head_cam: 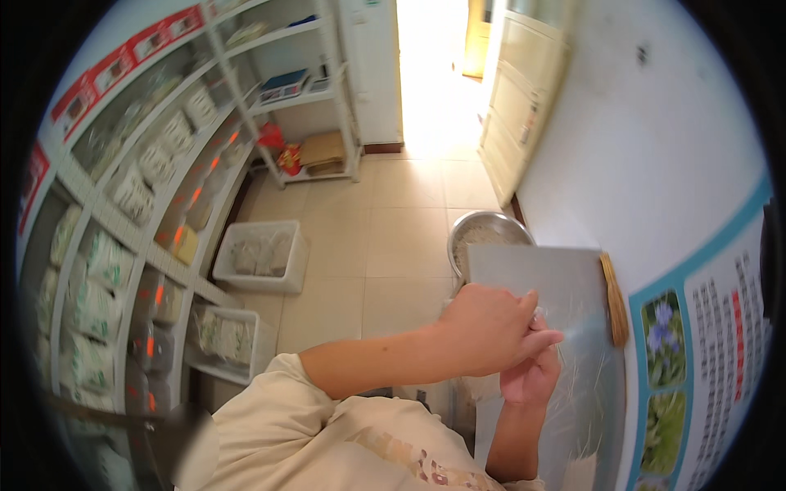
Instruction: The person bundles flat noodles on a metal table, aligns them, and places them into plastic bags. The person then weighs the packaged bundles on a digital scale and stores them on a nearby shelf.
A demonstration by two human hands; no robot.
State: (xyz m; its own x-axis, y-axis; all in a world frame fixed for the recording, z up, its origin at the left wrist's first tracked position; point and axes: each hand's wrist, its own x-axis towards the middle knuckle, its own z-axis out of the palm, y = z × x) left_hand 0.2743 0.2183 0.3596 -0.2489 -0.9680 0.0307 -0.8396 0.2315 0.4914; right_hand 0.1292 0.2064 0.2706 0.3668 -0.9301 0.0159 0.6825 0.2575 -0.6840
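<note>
My left hand (491, 328) reaches across from the left and meets my right hand (531, 374) above a grey metal-topped table (522, 264). The fingers of both hands are drawn together around a small piece of clear plastic (539, 314). Most of the plastic is hidden by the fingers, so its full shape cannot be told. Shiny streaks and thin pale stalks lie on the tabletop beyond and below the hands. Near the table's bottom end rests a pale flat piece (580, 472).
A straw hand brush (614, 301) lies along the wall edge. Past the table, a steel basin (513, 224) of loose pale material stands on the floor. White tubs (295, 258) stand by the left shelves (147, 258), which hold filled bags. Ahead is an open door (519, 104).
</note>
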